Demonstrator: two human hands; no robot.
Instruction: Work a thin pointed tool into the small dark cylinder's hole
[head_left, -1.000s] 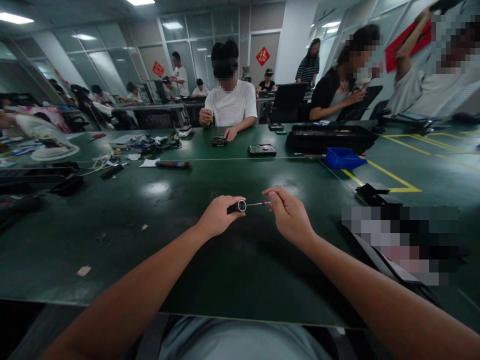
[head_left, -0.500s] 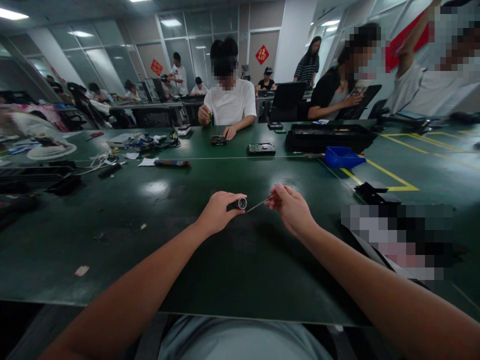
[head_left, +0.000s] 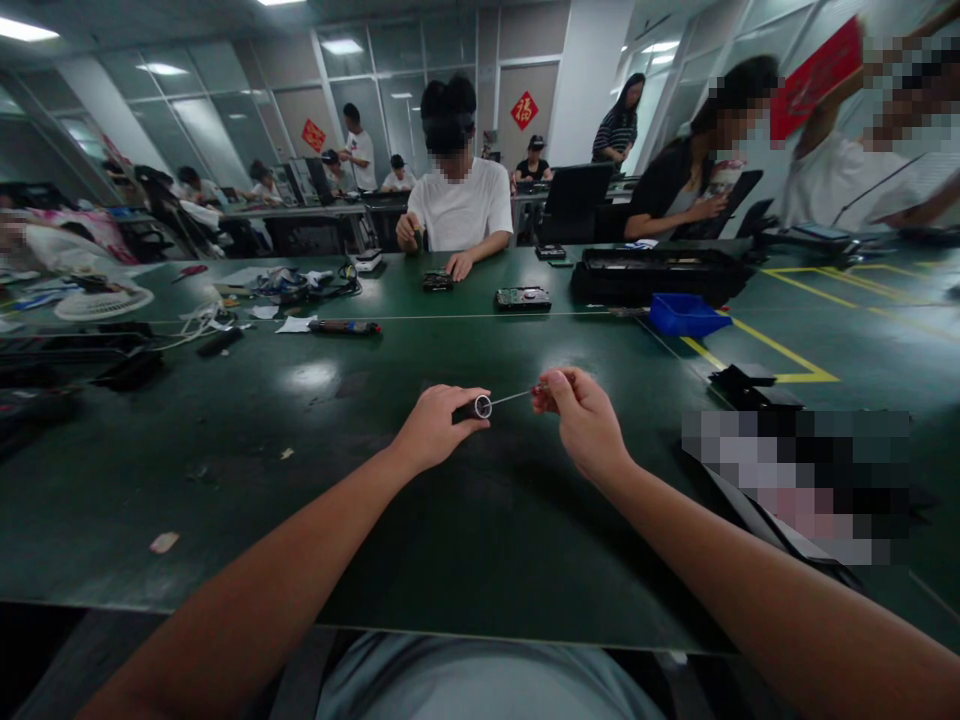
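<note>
My left hand [head_left: 433, 425] is closed round a short black cylinder [head_left: 477, 408] with a silver-ringed open end that faces right. My right hand [head_left: 581, 415] pinches the red-marked end of a thin metal rod [head_left: 514, 397]. The rod's other tip reaches the cylinder's open end. Both hands hover just above the dark green table [head_left: 360, 500], near its middle.
A blue bin [head_left: 686, 314], a black case [head_left: 660, 272] and a small black part [head_left: 746, 378] lie to the right. Screwdrivers, cables and papers [head_left: 300, 300] lie at the far left. A person in white sits opposite with small devices [head_left: 523, 298]. Other people work behind.
My right hand has lifted slightly, so the rod now slopes up to the right instead of lying level. The left hand and cylinder have stayed in place.
</note>
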